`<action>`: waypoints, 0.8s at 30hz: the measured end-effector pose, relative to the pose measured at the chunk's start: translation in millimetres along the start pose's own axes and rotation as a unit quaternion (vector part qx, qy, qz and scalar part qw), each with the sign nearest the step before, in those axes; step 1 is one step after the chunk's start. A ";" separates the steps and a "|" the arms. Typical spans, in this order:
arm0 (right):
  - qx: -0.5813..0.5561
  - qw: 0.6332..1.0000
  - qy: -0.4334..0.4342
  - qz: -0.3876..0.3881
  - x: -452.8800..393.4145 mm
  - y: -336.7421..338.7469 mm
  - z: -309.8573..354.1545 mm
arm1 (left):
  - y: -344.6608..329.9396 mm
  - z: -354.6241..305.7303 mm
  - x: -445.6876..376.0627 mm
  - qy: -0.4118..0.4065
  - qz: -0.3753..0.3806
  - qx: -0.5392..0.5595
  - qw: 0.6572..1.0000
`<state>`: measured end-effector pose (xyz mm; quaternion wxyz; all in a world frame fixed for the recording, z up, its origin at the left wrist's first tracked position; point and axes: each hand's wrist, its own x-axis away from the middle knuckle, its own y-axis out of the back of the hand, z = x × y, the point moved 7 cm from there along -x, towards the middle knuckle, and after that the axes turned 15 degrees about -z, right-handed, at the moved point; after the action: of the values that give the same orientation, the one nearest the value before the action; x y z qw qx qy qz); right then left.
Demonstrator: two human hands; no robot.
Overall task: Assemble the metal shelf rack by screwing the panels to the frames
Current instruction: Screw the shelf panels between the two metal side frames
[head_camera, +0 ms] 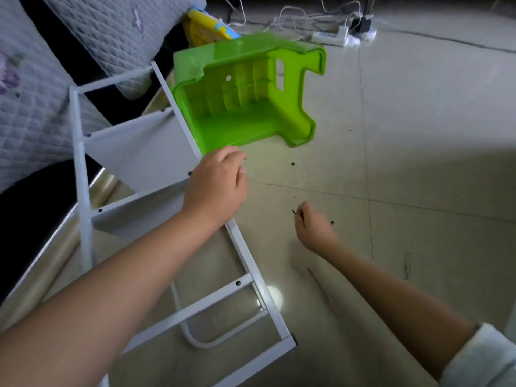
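Down on the tiled floor (418, 135) lies the white metal rack (83, 191), tipped on its side, with two white panels (145, 152) already fixed between its frames. The left hand (217, 188) grips the near frame rail (251, 263), fingers curled over it. The right hand (315, 227) pinches a small dark screw (294, 212) just above the floor. A green plastic stool (245, 93) lies tipped over, touching the rack's far end.

Home room: quilted bedding (33, 107), tiled floor (418, 135), power strip (332, 37), green plastic stool (245, 93).
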<state>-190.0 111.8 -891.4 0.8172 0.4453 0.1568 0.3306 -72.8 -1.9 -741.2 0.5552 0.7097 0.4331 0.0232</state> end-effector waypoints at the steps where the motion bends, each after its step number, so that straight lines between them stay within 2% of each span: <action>1: -0.021 0.999 0.034 -0.016 -7.3 13.5 26.1 | 11.7 9.2 -0.2 -0.001 -0.025 0.002 1.000; 4: -0.044 0.987 0.146 -0.052 -25.3 46.8 100.7 | 48.9 44.9 5.3 0.013 -0.084 -0.029 0.996; 7: -0.046 0.971 0.220 -0.078 -38.4 68.4 162.8 | 81.4 96.1 21.3 0.062 -0.100 -0.097 0.988; 11: -0.079 0.959 0.257 -0.087 -39.5 80.7 223.6 | 110.1 149.7 42.9 0.119 -0.043 -0.171 0.977; 16: -0.106 0.941 0.320 -0.041 -8.8 61.8 270.8 | 110.1 162.5 50.9 0.112 0.066 -0.139 0.982; 20: -0.090 0.928 0.362 -0.018 6.2 46.2 287.5 | 103.2 161.9 48.0 0.095 0.075 -0.162 0.979; 24: -0.073 0.929 0.362 0.020 8.8 29.6 291.1 | 97.6 167.1 43.1 0.129 0.101 -0.157 0.974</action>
<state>-35.1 -52.5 -705.2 0.7286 0.2373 0.4080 0.4964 97.4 -103.5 -745.5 0.5937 0.6448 0.4182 0.2385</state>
